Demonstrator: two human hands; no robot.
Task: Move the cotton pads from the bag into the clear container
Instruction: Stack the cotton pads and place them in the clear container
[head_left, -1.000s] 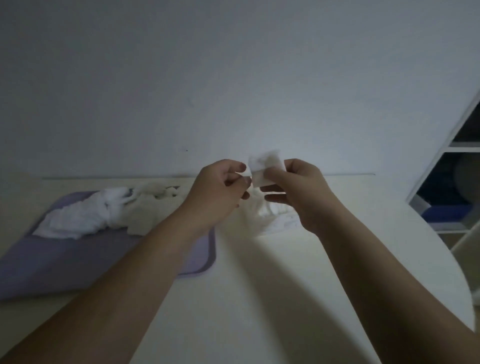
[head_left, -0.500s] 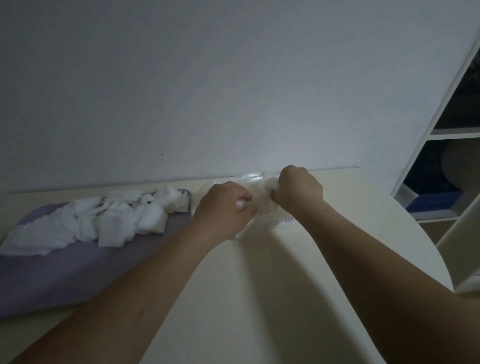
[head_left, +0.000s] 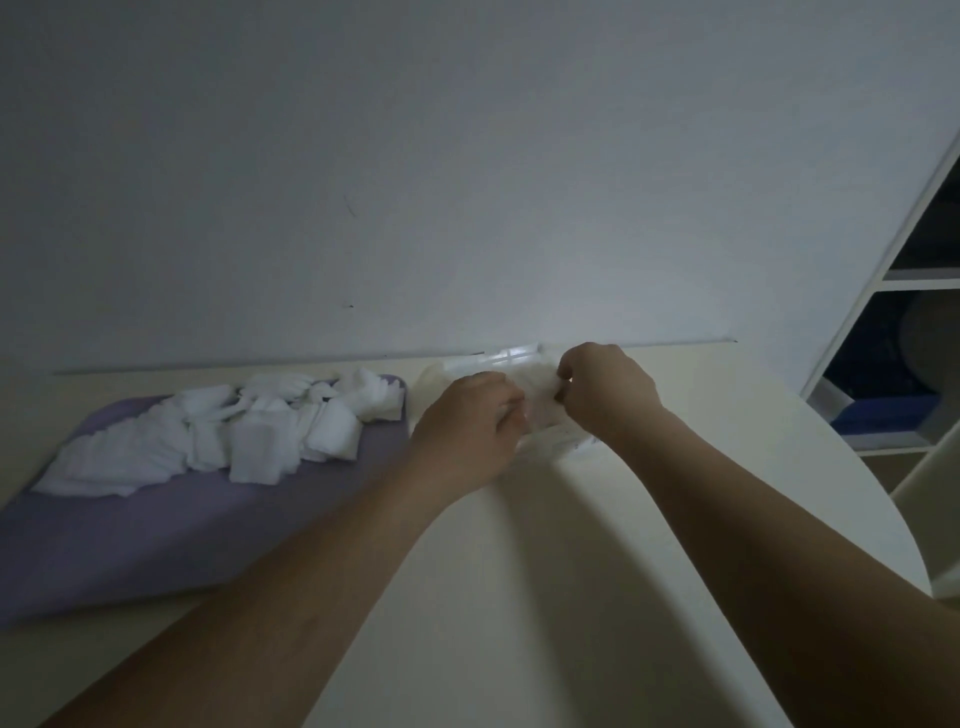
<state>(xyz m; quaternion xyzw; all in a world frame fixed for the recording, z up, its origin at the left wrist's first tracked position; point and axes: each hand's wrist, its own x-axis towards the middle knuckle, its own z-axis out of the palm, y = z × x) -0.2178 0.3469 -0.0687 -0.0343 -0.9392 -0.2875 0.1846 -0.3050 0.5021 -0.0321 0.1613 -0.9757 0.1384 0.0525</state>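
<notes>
Two hands sat curled at the clear container (head_left: 506, 361). Right hand (head_left: 608, 392) pinched a cotton pad (head_left: 540, 387); grip of left hand (head_left: 467, 423) was unclear.

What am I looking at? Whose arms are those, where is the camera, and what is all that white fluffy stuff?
Those are a person's two bare arms; there is no machine here. The camera sits on the person's head and looks forward and down, so you see roughly what they see. A cream table stands against a pale wall. On its left side lies a purple mat with a heap of square white cotton pads on it. By the wall is a clear plastic container, and both hands are at it. The right hand seems to pinch a small white pad over it. The left hand curls its fingers beside it; whether it holds anything is hidden. A white shelf shows at the right edge.
</notes>
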